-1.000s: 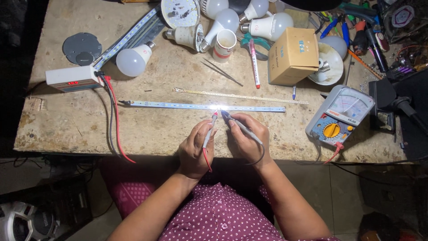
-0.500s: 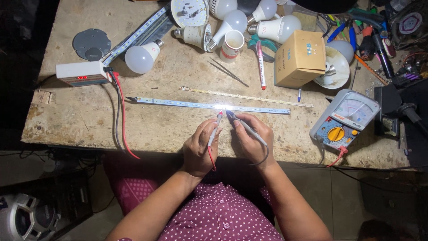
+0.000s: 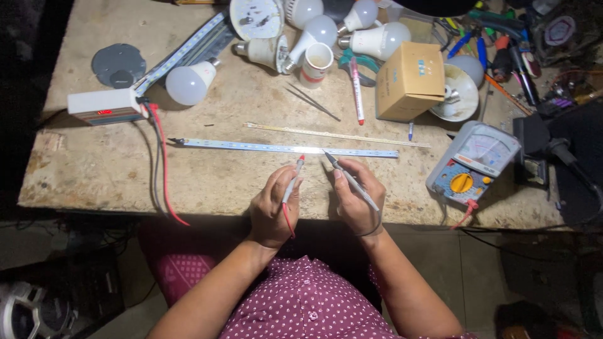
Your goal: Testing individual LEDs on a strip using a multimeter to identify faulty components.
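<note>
A long thin light strip [image 3: 282, 148] lies across the worn workbench [image 3: 94, 176], dark along its length. My left hand [image 3: 271, 207] grips a red test probe [image 3: 293, 181] whose tip stands just short of the strip. In my right hand [image 3: 357, 196] is a black test probe [image 3: 349, 178], its tip also just off the strip's near edge. Both hands rest near the bench's front edge, close together.
An analog multimeter [image 3: 472, 164] lies at right. A white power box [image 3: 103, 107] with red and black leads sits at left. Several bulbs [image 3: 188, 83], a cardboard box [image 3: 409, 80], tweezers [image 3: 311, 103], a second thin strip [image 3: 336, 134] and hand tools crowd the back.
The bright spot on the strip at the probe tips has gone out. Both probe tips have pulled back slightly from the strip toward me.
</note>
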